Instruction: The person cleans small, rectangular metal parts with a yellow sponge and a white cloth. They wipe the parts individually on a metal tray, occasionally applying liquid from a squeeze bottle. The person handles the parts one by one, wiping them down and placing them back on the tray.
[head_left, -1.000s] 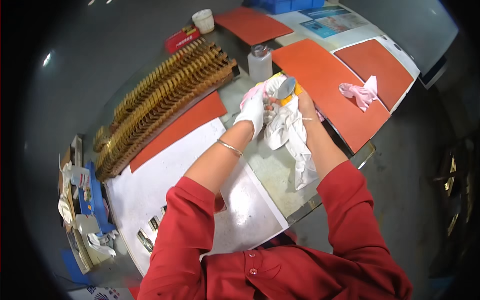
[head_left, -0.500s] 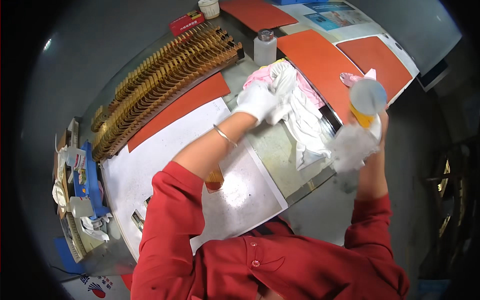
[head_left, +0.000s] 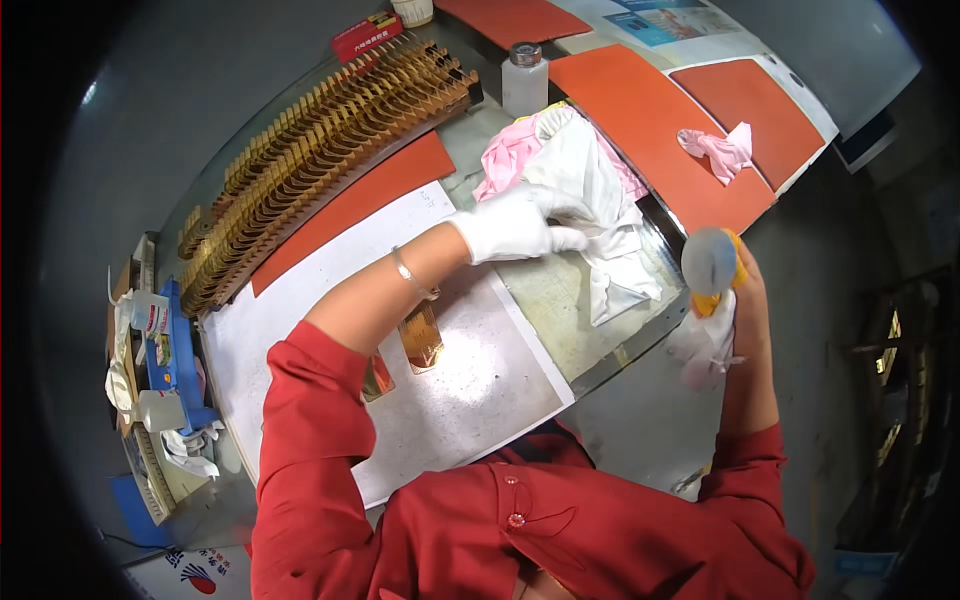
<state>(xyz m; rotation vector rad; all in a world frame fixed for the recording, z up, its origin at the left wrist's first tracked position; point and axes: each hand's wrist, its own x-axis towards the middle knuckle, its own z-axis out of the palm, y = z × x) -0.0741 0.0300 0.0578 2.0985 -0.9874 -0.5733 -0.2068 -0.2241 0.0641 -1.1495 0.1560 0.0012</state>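
My left hand (head_left: 515, 225), in a white glove, reaches over the bench. Its thumb and fingers are apart, with the fingertips at the edge of a crumpled white cloth (head_left: 600, 190). Beneath that cloth lies a pink cloth (head_left: 510, 155). Off the bench's right edge, my right hand (head_left: 750, 285) is closed around an object with a round, grey-blue head (head_left: 710, 262) and a yellow-orange part (head_left: 707, 303); its kind is unclear. Blurred white fabric (head_left: 712, 340) hangs below it by the wrist. Amber, shiny flat pieces (head_left: 422, 340) lie on a white sheet (head_left: 500, 350) below my left forearm.
Rows of gold-coloured pieces (head_left: 320, 165) stand on the far left. A bottle with a metal cap (head_left: 525, 80) is behind the cloths. Orange-red mats (head_left: 640, 110) cover the back right, one bearing a pink cloth scrap (head_left: 720, 152). A blue tray (head_left: 180, 355) sits at left.
My left hand has let go of the bunched white cloth and moved down and left; the cloth lies more spread out. The right hand with its round-headed object has moved lower, off the mat's edge.
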